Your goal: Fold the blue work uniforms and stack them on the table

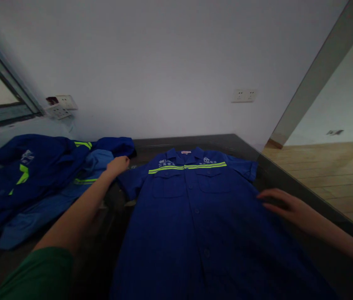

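Dark-blue short-sleeved button-front cloth shirt [163, 221] spread face-up, lower centre of frame. Left hand [118, 165] curled by sleeve [131, 182], grip can't tell; right hand [284, 205] loosely parted, shirt's side. Straightening, seemingly; next move calls for light, even tension.

Air lies open above the flat shirt [166, 225]; heaped garments [54, 166] (rumpled ones) block the left, the wall [163, 75] the back.

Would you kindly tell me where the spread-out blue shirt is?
In the head view, the shirt lies at centre on the dark table, between the left hand and right hand.
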### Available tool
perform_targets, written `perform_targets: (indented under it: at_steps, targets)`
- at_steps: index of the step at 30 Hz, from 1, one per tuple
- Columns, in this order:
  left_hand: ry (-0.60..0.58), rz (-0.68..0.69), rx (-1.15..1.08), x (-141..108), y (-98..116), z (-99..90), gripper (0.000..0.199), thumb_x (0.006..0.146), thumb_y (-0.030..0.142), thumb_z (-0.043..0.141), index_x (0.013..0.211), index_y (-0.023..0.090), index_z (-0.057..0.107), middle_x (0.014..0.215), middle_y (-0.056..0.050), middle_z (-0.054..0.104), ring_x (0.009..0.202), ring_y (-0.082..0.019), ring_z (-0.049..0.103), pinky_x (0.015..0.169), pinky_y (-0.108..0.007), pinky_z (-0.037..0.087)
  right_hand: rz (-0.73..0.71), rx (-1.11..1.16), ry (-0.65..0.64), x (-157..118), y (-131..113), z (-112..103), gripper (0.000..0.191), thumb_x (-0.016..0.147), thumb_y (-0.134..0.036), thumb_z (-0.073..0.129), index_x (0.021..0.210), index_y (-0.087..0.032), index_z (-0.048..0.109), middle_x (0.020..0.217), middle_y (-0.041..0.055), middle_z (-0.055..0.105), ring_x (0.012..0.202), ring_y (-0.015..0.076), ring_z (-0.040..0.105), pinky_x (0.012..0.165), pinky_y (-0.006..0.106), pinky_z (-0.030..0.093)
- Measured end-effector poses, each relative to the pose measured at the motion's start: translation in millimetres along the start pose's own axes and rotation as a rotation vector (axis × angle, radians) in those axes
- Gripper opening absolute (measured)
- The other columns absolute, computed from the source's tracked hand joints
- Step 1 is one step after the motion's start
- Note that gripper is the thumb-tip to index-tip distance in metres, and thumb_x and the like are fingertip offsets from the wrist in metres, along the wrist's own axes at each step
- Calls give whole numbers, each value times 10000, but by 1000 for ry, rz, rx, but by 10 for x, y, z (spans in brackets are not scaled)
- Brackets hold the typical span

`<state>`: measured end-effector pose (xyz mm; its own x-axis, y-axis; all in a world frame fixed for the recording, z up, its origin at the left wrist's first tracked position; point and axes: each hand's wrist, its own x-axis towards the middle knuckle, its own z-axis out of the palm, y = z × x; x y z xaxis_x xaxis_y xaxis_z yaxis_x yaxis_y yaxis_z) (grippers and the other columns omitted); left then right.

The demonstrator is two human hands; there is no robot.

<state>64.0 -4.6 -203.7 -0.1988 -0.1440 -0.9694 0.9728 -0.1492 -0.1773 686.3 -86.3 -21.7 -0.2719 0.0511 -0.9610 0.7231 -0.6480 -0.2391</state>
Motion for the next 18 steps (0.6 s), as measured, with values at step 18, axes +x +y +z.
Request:
perform_targets:
  at_steps: [18]
  targets:
    - [126, -116, 117, 26, 67, 572, 363, 960, 344, 310, 1132, 126, 544, 1153, -199, 630, 1046, -299, 625, 853, -391, 474, 382, -368, -78, 1695, 665, 1080, 700, 898, -672, 331, 1487, -294, 348, 1550, 84, 310, 1399, 413, 273, 1095, 617, 257]
